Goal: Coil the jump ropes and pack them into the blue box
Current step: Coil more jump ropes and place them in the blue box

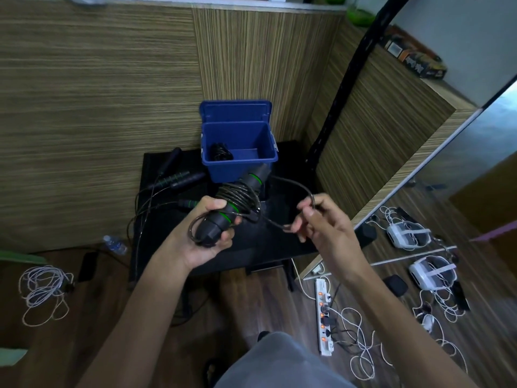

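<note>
My left hand (208,233) grips the two black handles with green rings of a jump rope (237,200), its cord wound several times around them. My right hand (316,219) pinches the loose loop of cord (300,187) that arcs out to the right of the handles. Behind them the open blue box (268,159) stands on the black table (251,247), its lid tipped back against the wall. A coiled black rope (221,153) lies in the box's left corner. More jump ropes (179,177) lie uncoiled on the table left of the box.
Wood-grain wall panels close in behind and to the right. A water bottle (114,244) and a white cable bundle (44,289) lie on the floor at left. A power strip (323,317), white cables and headsets (430,273) lie at right beside a mirror.
</note>
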